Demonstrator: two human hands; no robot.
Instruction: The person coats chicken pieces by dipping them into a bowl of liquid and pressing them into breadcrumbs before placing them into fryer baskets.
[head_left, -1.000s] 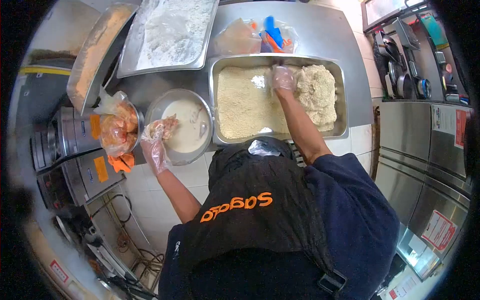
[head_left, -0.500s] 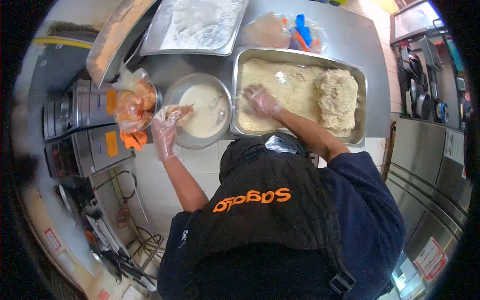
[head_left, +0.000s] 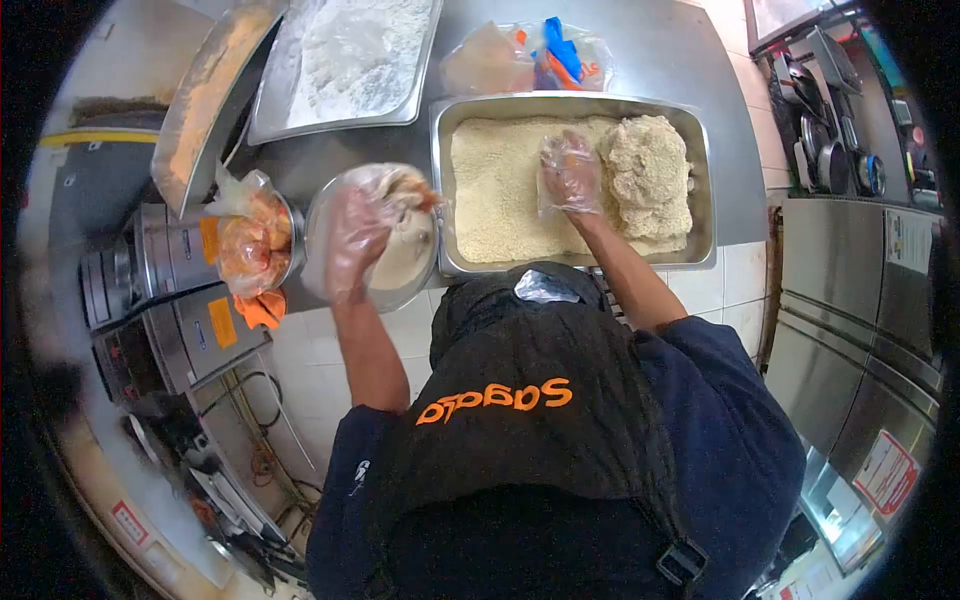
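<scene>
Meat (head_left: 410,188) is clamped in the left hand (head_left: 355,228), above the batter bowl (head_left: 408,288). Over the crumbs (head_left: 500,212), the right hand (head_left: 570,178) hides whether its fingers meet. Batter-to-crumb transfer seems underway; it calls for clearing the tray's (head_left: 705,190) rim.

Shelf (head_left: 806,118): we see pans (head_left: 832,165) close together.
Big steel doors (head_left: 828,255): we spot a white paper (head_left: 909,237) there.
Metal box (head_left: 213,362): we see an orange sticker (head_left: 222,322) on its front.
Clear bags (head_left: 490,60): we see something blue (head_left: 562,48) in them or on them.
Floor (head_left: 745,275): we see pale tiles.
</scene>
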